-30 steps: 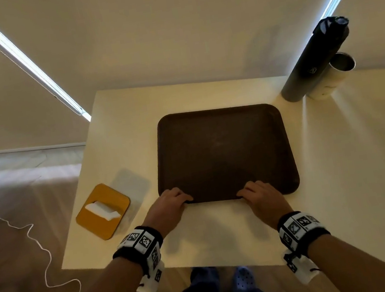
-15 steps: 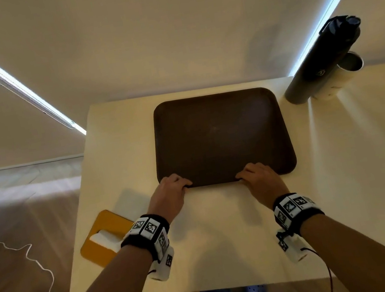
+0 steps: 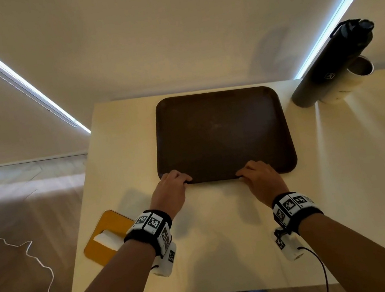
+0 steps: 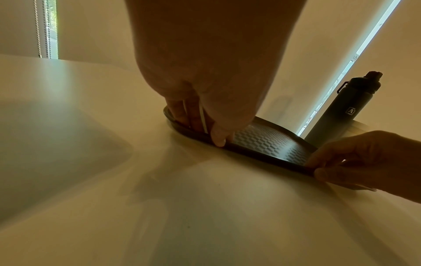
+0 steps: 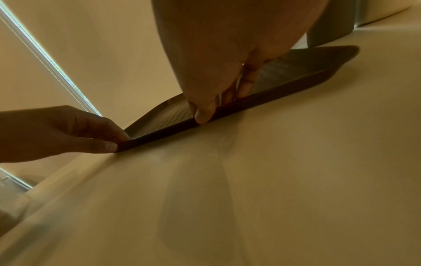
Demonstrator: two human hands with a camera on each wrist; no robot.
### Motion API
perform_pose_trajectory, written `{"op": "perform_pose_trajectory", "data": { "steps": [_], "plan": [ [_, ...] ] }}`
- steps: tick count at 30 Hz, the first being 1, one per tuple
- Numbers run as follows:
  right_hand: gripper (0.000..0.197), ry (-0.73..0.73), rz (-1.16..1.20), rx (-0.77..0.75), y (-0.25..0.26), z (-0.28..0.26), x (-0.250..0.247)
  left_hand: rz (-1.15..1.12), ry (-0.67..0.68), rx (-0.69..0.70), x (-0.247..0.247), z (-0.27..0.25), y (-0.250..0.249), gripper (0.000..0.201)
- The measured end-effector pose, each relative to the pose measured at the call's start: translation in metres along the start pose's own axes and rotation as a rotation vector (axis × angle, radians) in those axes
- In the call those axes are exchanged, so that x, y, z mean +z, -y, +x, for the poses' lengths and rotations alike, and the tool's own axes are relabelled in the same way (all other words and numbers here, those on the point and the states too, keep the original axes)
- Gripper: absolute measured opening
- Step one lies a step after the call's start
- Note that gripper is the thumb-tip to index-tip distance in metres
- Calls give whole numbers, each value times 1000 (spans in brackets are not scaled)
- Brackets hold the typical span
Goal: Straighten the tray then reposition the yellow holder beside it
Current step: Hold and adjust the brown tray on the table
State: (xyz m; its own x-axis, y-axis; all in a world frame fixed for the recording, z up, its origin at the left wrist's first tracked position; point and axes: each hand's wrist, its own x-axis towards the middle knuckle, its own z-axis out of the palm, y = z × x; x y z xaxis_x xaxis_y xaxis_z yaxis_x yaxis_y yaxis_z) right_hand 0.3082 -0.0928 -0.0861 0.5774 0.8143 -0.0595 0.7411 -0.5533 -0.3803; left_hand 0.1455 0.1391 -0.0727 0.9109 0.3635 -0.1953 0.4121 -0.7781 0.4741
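Plainly, both hands have hold of the near rim of the dark brown rectangular plastic tray (image 3: pixel 222 133): the left hand (image 3: pixel 169 190) pinches it near the near-left corner, thumb on the outer edge and fingers curled over onto the inside, and the right hand (image 3: pixel 260 179) does the same right of the middle of that edge. Seen from the head camera, the tray lies flat on the pale cream table (image 3: pixel 227 237), its edges looking roughly square with the table's, so the straightening seems nearly done. At the table's near-left edge lies the flat yellow holder (image 3: pixel 102 240) with a white piece in it, partly hidden by the left wrist and well apart from the tray. Beyond the tray's far-right corner a tall dark grey metal bottle (image 3: pixel 333 63) stands close to the rim, a pale cylindrical cup (image 3: pixel 353 80) just behind it. A further push or twist to the right could knock the tray's corner into the bottle and topple it; the holder, so near the edge, could be nudged off by the left forearm. Only the wrist views show the thumbs against the rim and the tray's chequered texture; only the head view shows the holder.
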Motion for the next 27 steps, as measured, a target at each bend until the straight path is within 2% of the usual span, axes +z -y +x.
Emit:
{"op": "perform_pose_trajectory", "data": {
  "steps": [9, 14, 18, 22, 27],
  "plan": [
    [16, -7, -9, -9, 2, 0, -2, -7, -2, -14, 1, -3, -2, 27],
    [25, 16, -65, -16, 9, -5, -7, -24, 25, 1, -4, -15, -6, 39],
    [39, -21, -69, -151, 36, -9, -18, -25, -82, 22, -15, -42, -11, 38],
    [47, 37, -100, -323, 74, -8, -22, -11, -199, -12, -30, -82, -23, 38],
    [54, 87, -100, -465, 117, -17, -15, 10, -363, -74, -44, -151, -21, 40]
  ]
}}
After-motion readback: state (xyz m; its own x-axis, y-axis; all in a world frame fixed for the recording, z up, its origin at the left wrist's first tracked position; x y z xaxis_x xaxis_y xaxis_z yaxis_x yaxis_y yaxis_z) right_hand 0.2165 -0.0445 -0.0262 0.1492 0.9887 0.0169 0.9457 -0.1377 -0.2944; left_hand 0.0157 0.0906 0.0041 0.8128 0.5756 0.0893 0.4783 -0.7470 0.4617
